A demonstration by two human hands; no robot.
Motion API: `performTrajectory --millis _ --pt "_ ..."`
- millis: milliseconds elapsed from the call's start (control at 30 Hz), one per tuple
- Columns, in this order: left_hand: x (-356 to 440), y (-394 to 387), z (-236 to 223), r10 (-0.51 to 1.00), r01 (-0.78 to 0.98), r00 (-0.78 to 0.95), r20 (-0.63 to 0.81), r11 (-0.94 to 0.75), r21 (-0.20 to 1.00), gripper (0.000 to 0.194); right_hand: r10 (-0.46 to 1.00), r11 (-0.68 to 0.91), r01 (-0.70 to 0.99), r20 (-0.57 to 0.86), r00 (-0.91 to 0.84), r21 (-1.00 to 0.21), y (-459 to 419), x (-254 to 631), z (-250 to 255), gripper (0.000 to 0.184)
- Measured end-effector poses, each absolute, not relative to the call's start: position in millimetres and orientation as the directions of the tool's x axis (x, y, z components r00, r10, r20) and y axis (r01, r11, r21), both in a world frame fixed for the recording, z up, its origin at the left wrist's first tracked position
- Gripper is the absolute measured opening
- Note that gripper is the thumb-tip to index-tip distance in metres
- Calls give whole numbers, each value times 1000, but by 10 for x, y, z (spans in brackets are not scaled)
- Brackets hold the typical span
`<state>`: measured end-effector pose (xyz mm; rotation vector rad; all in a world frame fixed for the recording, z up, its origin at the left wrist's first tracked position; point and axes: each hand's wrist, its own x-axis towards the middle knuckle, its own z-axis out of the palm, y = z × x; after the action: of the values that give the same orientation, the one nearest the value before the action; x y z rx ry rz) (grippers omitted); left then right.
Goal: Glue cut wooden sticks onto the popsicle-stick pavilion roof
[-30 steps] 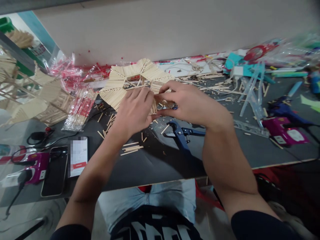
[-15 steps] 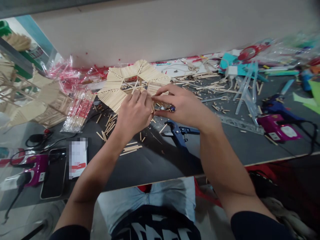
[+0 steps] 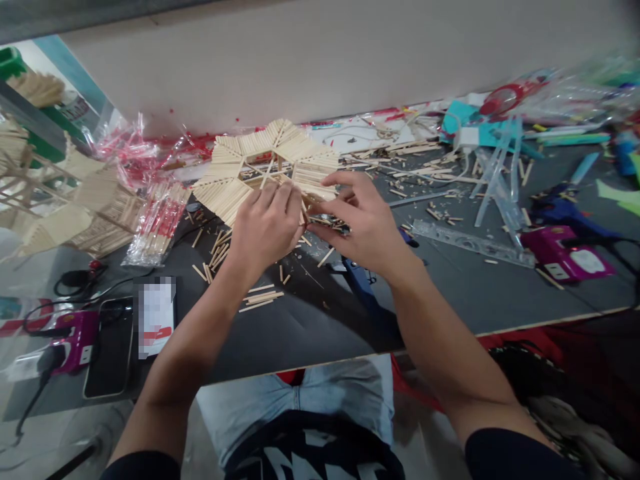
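Star frame point(image 3: 277, 139): pale wooden sticks, mid-table, hole in the middle; I see it at 12 o'clock of the left hand, 10 o'clock of the right.
Left hand point(image 3: 267, 225): fingers curled down over the frame's near edge, closed on it; undersides hidden from me.
Right hand point(image 3: 365, 223): at the frame's 4 o'clock side, index raised by the right panel, thumb and middle finger slightly parted, tips near the left fingertips. Can't tell whether they pinch anything.
Frame vs fingers: near corner sits between the two hands' tips, bulk beyond them.
Blue cutter point(image 3: 367, 293): at 6 o'clock of the right hand, partly covered by it.
Cut sticks point(image 3: 261, 299): small pile on the dark table point(image 3: 305, 330), 6 o'clock of the left hand.
Bagged sticks point(image 3: 159, 217): frame's 8 o'clock.
Clear strip point(image 3: 473, 243): right hand's 3 o'clock.
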<state>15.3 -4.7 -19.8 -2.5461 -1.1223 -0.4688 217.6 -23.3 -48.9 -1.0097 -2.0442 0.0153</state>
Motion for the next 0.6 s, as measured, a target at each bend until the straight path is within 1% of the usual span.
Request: performTrajectory --millis 133,200,267,300,367,433,467,533,600 --pt "153 -64 -184 655 756 635 410 -637 -153 42 679 604 677 717 -161 -420 -354 2003 -613 8" --pt "152 -62 -192 655 761 628 420 -630 -155 41 673 577 673 737 -70 -463 -403 1940 -641 10" --pt "154 -52 -204 655 766 620 432 -625 -151 41 698 517 653 714 53 -553 -438 1922 -645 18" --pt "156 -46 -208 655 768 616 438 -623 -148 41 737 472 629 668 103 -618 -450 1928 -643 23" --pt "159 -35 -213 656 770 611 442 -622 -142 42 849 360 545 509 146 -757 -461 1953 -644 32" --pt "161 -25 -216 654 769 613 443 -622 -145 42 946 244 411 310 100 -878 -456 1969 -656 40" --pt "161 -21 -217 651 768 615 445 -623 -150 42 971 196 328 229 63 -924 -449 1968 -665 45" --pt "160 -16 -221 642 764 620 452 -624 -161 41 993 118 160 117 -13 -980 -427 1944 -682 51" --pt "158 -14 -220 638 762 622 454 -626 -165 40 995 47 17 45 -85 -999 -399 1905 -690 54"
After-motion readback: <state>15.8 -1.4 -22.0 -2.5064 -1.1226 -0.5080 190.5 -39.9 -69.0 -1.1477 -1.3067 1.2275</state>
